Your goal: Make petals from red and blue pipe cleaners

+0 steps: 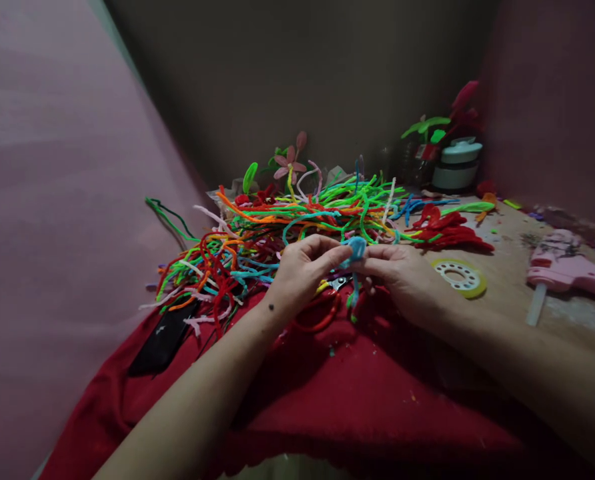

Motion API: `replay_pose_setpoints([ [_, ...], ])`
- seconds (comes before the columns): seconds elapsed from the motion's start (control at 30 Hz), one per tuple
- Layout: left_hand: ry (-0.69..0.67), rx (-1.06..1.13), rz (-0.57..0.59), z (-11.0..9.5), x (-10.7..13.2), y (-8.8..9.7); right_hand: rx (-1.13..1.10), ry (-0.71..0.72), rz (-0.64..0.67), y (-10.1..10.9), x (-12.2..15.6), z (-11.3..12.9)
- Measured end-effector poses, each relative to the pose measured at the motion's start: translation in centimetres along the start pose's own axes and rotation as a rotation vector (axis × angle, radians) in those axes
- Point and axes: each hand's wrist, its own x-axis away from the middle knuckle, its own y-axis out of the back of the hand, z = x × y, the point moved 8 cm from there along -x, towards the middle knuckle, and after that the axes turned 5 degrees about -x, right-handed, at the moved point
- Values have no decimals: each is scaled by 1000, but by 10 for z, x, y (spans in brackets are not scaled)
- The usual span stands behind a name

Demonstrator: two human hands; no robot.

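Between my two hands is a blue pipe cleaner [356,249], bent into a small flat loop with a tail hanging down. My left hand [308,267] pinches it from the left with thumb and forefinger. From the other side, my right hand [397,270] grips it with closed fingertips. Below the hands lie scissors [319,321] with red handles, partly hidden by my left hand. Right behind them spreads a tangled heap of pipe cleaners [257,217] in green, red, orange, white and blue.
A black phone [163,340] lies at the left on the red cloth [327,400]. To the right are a yellow tape roll [460,278], a pink glue gun [572,267] and red fuzzy petals [447,230]. A lidded jar [456,167] and a pink flower [290,163] stand behind.
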Motion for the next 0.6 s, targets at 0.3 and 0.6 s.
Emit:
replay_pose_setpoints([
  [0.3, 125, 66, 132, 9, 0, -8, -25, 7, -11, 2, -4, -1],
  [0.6, 189, 261, 243, 18, 3, -21, -96, -2, -79, 9, -8, -5],
])
